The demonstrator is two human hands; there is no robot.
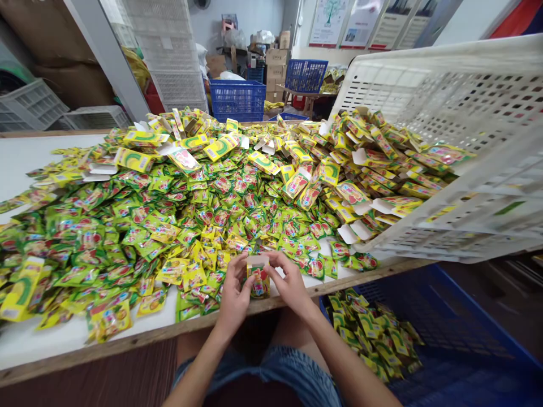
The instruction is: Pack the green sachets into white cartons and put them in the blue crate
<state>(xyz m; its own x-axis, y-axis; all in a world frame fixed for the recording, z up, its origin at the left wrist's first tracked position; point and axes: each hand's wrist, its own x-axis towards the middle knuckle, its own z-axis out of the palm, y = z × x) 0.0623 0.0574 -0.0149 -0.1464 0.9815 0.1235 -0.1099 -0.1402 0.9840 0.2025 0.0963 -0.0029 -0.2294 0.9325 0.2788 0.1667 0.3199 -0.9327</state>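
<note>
The place appears to be a small packing workshop. A long white-topped bench with a wooden edge carries a great heap of small green and yellow sachets and small printed boxes. A white plastic crate tips toward the heap, and a blue crate below the bench holds more boxes. Behind stand stacked white crates, blue baskets and brown cartons, with posters on the wall.
</note>
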